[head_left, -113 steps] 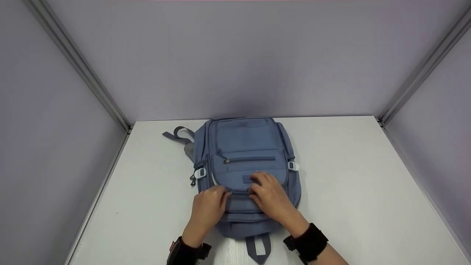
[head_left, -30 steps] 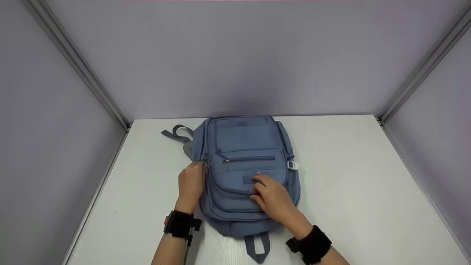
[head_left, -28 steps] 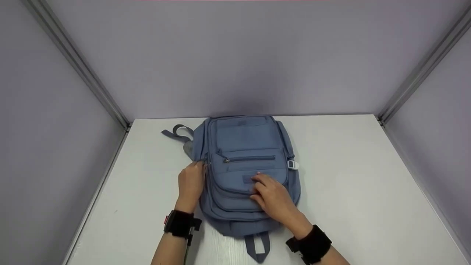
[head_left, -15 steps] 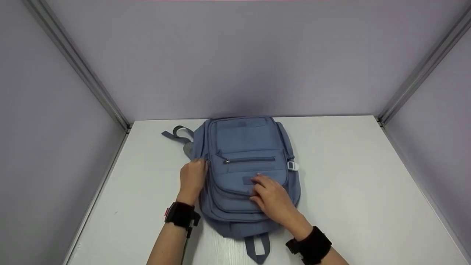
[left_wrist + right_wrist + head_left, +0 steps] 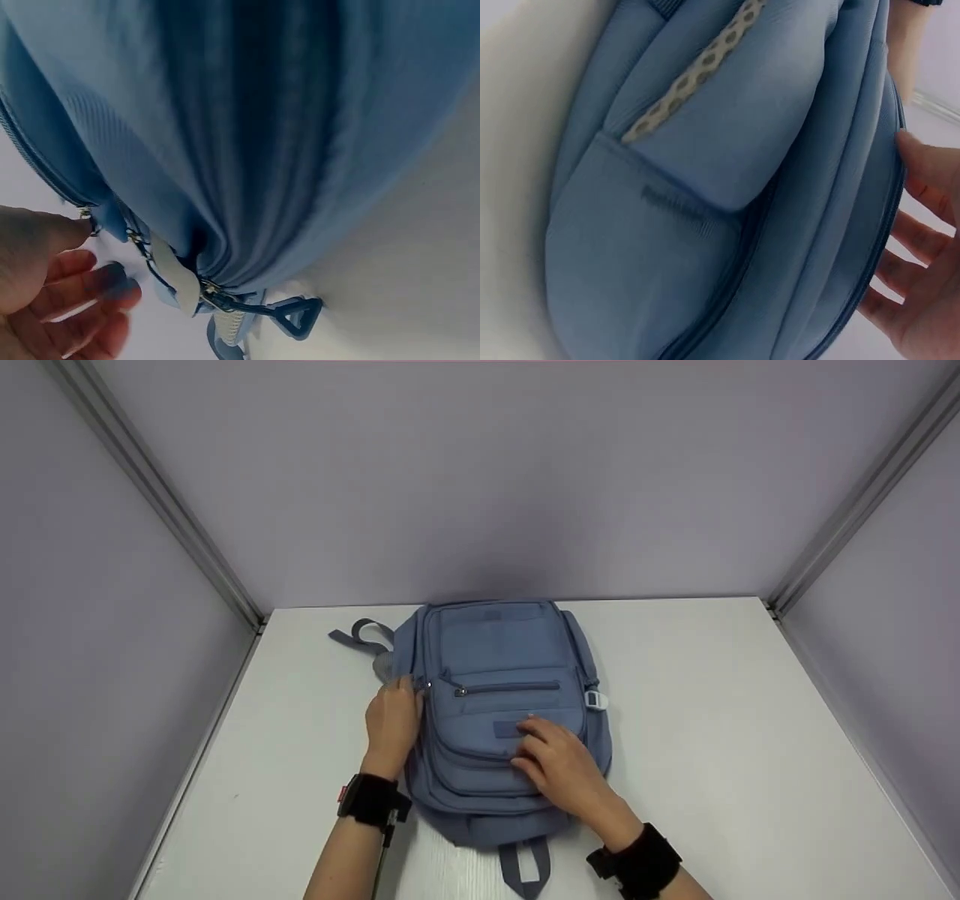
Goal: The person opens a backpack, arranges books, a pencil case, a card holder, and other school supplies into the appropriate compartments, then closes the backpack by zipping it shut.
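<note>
A blue backpack (image 5: 499,637) lies front side up on the white table, its carry loop (image 5: 526,866) toward me. My left hand (image 5: 391,720) is at its left side, beside the front pocket's zip slider (image 5: 428,685). In the left wrist view, the thumb is by a metal zip slider (image 5: 85,213), with the fingers loosely bent and slightly blurred. My right hand (image 5: 559,761) rests on the lower front pocket near a darker label patch (image 5: 508,729). Its fingers look relaxed against the pocket edge in the right wrist view.
A horizontal zip (image 5: 517,687) crosses the backpack's front. A white buckle (image 5: 597,700) sits on its right side, and a loose strap (image 5: 360,637) lies at upper left. Grey panels stand behind and on both sides of the table (image 5: 697,697).
My left hand moved from the front pocket's lower edge up to the backpack's left side. In the last half second its fingers loosened and the slider came into view. My right hand stayed nearly still.
</note>
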The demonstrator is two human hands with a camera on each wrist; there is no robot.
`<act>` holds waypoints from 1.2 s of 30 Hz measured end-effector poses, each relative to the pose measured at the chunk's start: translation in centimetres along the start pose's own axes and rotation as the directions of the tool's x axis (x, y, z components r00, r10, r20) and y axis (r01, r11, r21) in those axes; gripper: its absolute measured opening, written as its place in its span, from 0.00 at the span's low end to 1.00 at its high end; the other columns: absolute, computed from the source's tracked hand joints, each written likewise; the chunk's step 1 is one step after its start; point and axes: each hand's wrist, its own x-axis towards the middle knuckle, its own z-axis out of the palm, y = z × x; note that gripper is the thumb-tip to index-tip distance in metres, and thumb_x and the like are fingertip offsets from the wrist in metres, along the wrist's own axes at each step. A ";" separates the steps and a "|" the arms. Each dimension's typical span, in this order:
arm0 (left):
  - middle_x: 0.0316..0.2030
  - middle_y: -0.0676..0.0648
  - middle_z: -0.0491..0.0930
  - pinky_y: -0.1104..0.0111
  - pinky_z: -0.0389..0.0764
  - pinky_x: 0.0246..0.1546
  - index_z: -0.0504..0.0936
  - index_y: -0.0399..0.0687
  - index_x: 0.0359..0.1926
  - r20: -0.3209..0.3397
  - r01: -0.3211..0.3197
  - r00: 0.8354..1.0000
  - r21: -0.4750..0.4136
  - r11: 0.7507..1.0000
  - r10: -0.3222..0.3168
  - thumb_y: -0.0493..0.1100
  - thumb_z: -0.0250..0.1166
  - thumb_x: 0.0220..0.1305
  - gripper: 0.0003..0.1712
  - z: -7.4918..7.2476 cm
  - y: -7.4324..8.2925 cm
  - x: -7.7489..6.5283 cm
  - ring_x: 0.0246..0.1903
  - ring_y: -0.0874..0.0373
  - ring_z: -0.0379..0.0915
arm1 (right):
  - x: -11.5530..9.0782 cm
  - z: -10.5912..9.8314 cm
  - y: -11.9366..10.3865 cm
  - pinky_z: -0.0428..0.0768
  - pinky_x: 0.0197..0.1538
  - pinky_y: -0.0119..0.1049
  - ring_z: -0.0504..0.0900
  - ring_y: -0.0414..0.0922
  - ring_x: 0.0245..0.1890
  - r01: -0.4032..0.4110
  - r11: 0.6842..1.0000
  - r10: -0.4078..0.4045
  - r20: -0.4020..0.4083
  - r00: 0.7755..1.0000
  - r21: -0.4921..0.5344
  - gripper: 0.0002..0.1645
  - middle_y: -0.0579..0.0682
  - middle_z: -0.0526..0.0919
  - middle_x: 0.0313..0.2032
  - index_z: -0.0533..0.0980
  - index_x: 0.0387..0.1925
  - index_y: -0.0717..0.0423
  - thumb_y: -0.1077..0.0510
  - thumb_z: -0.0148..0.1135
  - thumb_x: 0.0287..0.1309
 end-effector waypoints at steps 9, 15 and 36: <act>0.53 0.30 0.71 0.43 0.77 0.39 0.73 0.43 0.65 0.113 0.120 0.989 -0.236 0.964 -0.096 0.58 0.65 0.65 0.34 -2.6 2.9 -5.1 0.48 0.35 0.74 | -0.9 -1.2 2.1 0.71 0.55 0.60 0.69 0.64 0.62 -0.291 0.955 0.292 0.010 0.956 -0.060 0.29 0.65 0.68 0.62 0.75 0.62 0.50 0.47 0.67 0.62; 0.58 0.30 0.70 0.45 0.78 0.40 0.70 0.48 0.69 0.250 0.154 0.965 -0.294 0.943 -0.080 0.57 0.62 0.68 0.34 -2.6 4.5 -7.6 0.50 0.34 0.75 | -1.6 -1.4 2.8 0.72 0.54 0.60 0.63 0.67 0.66 -0.515 0.857 0.513 0.108 0.852 -0.005 0.36 0.68 0.58 0.69 0.69 0.68 0.48 0.43 0.66 0.62; 0.61 0.30 0.71 0.34 0.63 0.55 0.64 0.47 0.72 0.409 0.073 0.910 -0.317 0.946 0.067 0.56 0.53 0.74 0.32 0.5 3.0 -6.2 0.58 0.31 0.69 | -1.4 -1.1 4.3 0.74 0.48 0.62 0.71 0.69 0.58 -0.580 0.815 0.565 0.258 0.784 -0.021 0.41 0.67 0.51 0.72 0.62 0.73 0.46 0.42 0.63 0.63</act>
